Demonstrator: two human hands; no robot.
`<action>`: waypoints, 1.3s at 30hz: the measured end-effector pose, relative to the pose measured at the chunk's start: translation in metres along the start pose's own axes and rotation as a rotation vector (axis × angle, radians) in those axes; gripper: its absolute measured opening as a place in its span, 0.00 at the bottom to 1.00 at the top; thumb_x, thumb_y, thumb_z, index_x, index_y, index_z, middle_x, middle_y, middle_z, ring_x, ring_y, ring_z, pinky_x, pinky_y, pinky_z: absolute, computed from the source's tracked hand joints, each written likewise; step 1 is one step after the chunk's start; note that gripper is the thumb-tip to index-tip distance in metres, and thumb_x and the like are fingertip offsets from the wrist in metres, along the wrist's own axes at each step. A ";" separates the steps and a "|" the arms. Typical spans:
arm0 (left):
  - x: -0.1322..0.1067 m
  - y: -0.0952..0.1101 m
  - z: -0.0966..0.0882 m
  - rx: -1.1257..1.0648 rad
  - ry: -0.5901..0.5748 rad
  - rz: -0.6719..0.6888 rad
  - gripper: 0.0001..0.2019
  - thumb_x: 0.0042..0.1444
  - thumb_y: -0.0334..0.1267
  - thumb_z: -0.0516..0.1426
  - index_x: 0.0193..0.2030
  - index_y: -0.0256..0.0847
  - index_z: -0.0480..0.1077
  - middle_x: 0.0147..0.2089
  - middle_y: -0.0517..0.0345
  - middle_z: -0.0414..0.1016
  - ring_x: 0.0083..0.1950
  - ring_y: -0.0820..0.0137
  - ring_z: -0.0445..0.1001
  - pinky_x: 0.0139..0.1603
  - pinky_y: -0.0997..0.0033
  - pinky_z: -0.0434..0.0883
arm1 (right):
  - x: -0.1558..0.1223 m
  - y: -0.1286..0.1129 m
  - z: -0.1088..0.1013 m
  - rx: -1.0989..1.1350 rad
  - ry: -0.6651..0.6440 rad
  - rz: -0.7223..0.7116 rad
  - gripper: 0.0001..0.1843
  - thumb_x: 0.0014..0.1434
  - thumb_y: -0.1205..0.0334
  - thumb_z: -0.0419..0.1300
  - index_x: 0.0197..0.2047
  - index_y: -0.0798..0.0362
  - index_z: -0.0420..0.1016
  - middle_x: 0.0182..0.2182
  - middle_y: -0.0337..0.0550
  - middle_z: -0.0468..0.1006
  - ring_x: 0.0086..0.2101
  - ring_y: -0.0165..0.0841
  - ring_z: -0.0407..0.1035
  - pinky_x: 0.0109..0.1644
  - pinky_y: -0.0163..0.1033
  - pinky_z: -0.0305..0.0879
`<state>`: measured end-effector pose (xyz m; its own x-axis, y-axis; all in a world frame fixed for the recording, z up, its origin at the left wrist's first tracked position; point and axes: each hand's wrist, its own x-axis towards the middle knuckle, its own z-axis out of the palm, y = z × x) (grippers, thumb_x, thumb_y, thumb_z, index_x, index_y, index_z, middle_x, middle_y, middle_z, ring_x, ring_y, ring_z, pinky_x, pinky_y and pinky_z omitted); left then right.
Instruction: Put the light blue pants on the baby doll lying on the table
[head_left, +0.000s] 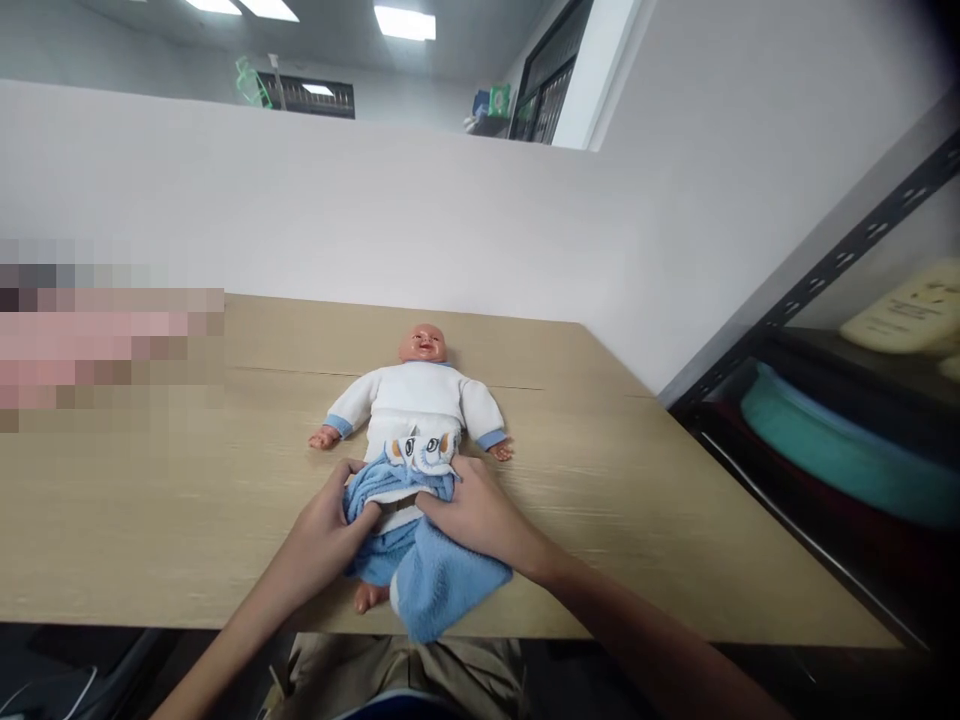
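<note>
A baby doll (416,390) lies face up on the wooden table, its head away from me and its arms spread, dressed in a white top with blue cuffs. Over its lower body is a blue and white terry garment (424,580) with an elephant face on it. My left hand (330,520) grips the bunched left edge of this garment between thumb and fingers. On the other side my right hand (476,508) pinches its right edge, the thumb pointing inward. A loose blue part hangs toward the table's front edge. One bare foot (370,597) shows; the other is hidden.
The wooden table (637,520) reaches back to a white partition (420,220). At the right stands a dark metal shelf (832,270) with a yellow bottle (907,305) and a teal rounded item (847,450). A pixelated patch covers the left side.
</note>
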<state>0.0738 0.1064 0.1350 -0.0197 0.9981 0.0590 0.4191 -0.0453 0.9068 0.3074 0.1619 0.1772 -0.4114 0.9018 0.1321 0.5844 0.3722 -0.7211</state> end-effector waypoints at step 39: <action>-0.028 -0.027 0.011 0.306 0.000 0.124 0.11 0.69 0.37 0.53 0.56 0.45 0.69 0.56 0.43 0.80 0.56 0.47 0.79 0.59 0.46 0.74 | -0.014 -0.026 0.016 -0.321 -0.293 -0.064 0.19 0.63 0.64 0.67 0.57 0.54 0.81 0.57 0.59 0.87 0.57 0.53 0.80 0.64 0.56 0.74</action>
<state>0.0731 0.0806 0.1037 0.0488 0.9857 0.1612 0.6716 -0.1519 0.7252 0.2871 0.1364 0.1832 -0.6080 0.7915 -0.0625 0.7199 0.5163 -0.4638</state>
